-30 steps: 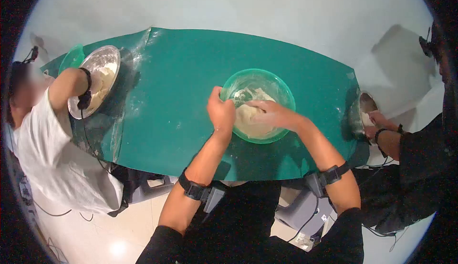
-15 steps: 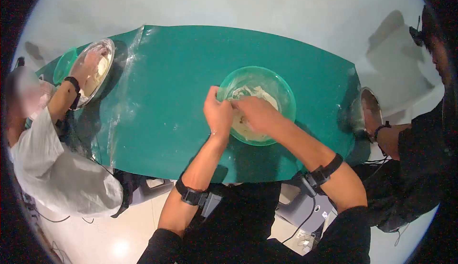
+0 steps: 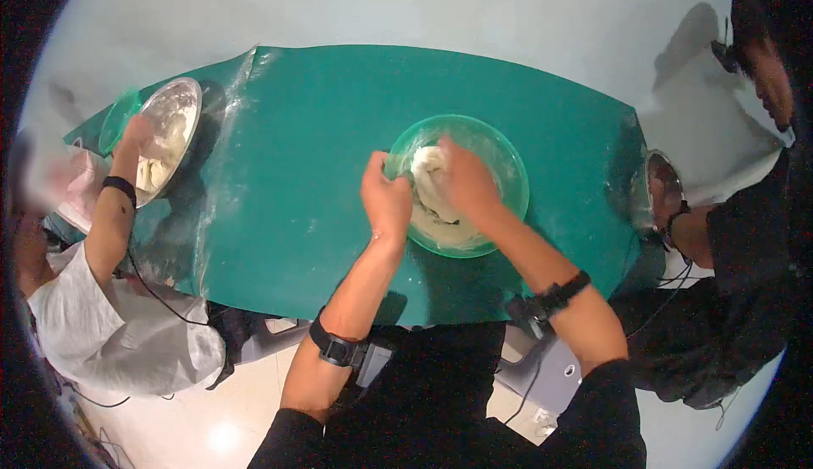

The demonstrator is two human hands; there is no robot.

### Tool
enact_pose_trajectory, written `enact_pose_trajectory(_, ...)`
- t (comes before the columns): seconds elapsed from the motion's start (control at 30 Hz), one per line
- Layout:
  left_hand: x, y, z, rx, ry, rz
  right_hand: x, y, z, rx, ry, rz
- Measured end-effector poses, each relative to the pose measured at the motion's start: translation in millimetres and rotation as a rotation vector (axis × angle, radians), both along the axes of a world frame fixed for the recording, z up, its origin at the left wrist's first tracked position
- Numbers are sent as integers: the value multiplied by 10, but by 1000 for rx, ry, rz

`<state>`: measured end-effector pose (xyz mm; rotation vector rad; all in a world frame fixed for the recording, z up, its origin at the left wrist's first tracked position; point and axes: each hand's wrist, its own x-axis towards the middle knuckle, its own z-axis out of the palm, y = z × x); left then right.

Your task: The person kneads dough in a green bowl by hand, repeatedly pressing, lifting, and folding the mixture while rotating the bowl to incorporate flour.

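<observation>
A translucent green bowl stands on the green table right of centre, with pale dough and loose flour inside. My left hand is closed on the bowl's left rim, its thumb toward the inside. Inside the bowl, my right hand is on the right side of the dough, its fingers curled round it and partly blurred. Some of the dough is hidden under that hand.
At the left a person in a light shirt has one hand at a metal bowl of dough, beside a green bowl. At the right a person in black reaches into another metal bowl. The green table has flour smears.
My right hand has moved up and slightly right in the bowl, and the dough is lifted toward the upper left. My left hand stays at the rim. The left person's hand has drawn toward their bowl's left edge.
</observation>
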<state>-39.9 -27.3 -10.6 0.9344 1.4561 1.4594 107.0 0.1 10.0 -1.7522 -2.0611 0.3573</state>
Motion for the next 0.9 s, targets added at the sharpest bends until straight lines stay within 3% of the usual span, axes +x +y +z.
enact_pose_trajectory(0.1, -21, -32, 35, 11, 60, 21, 294, -120, 299, -271, 261, 197)
enact_pose_trajectory(0.2, -12, -19, 65, 10, 64, 2, 624, -109, 619, -642, 354, 456)
enact_pose_trajectory(0.3, 5, 8, 27, 18, 68, -15, 785, -160, 800, -773, 545, 435)
enact_pose_trajectory(0.5, 9, 23, -4, 21, 127, 14, 789, -96, 1002, -766, 274, 588)
enact_pose_trajectory(0.6, -1, -2, 39, -14, 117, -4, 727, -68, 1106, -952, 292, 514)
enact_pose_trajectory(0.7, -1, -6, 47, -3, 105, 0, 685, -41, 1104, -917, 264, 525)
enact_pose_trajectory(0.8, -1, -35, 99, 7, 107, -13, 534, 134, 1023, -914, 24, 356)
enact_pose_trajectory(0.9, -9, -34, 110, 10, 110, -26, 308, 71, 922, -712, -565, 428)
